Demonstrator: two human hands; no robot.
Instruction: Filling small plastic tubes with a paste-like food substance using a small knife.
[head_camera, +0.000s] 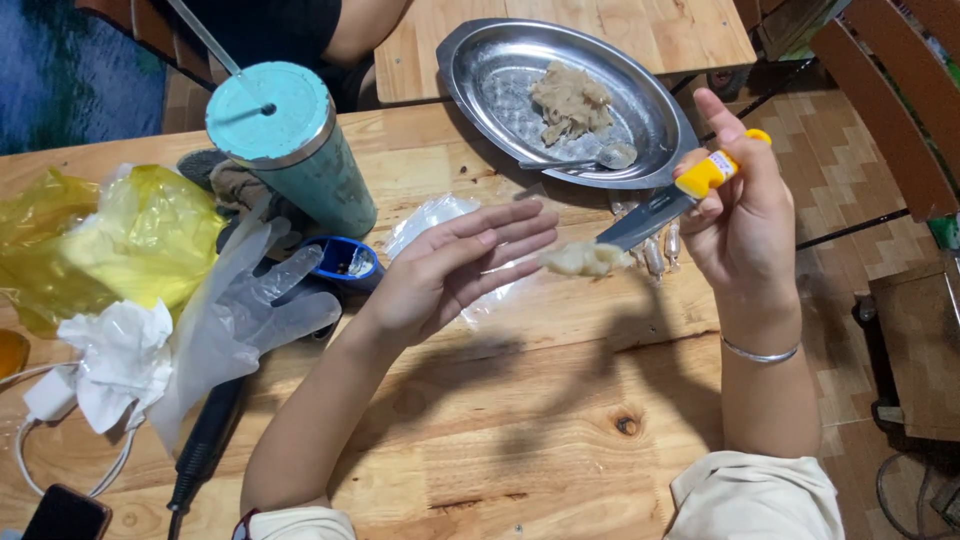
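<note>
**Clerk:** Head view, item one: your right hand (745, 215), fingers wrapped round the yellow handle of a small knife (665, 205), blade pointing left and downward.

**Checker:** And at the blade tip?

**Clerk:** Item two: a pale, soft lump (585, 260) at the tip of the blade, held above the wooden table (560, 420). Whether it touches your left fingertips, I cannot tell.

**Checker:** Your left hand?

**Clerk:** Item three: left hand (450, 265), flat, fingers straight and together, gripping nothing, stretched toward the lump.

**Checker:** Surroundings?

**Clerk:** Oval metal tray (480, 75) beyond your hands, holding more pale pieces (570, 100) and a spoon (600, 158). Teal lidded tumbler (295, 150) with a straw to your left. Clear plastic glove (240, 310), yellow plastic bag (110, 240) and crumpled white tissue (120, 360) at the far left. Clear wrapper (430, 215) lying under your left hand.
</note>
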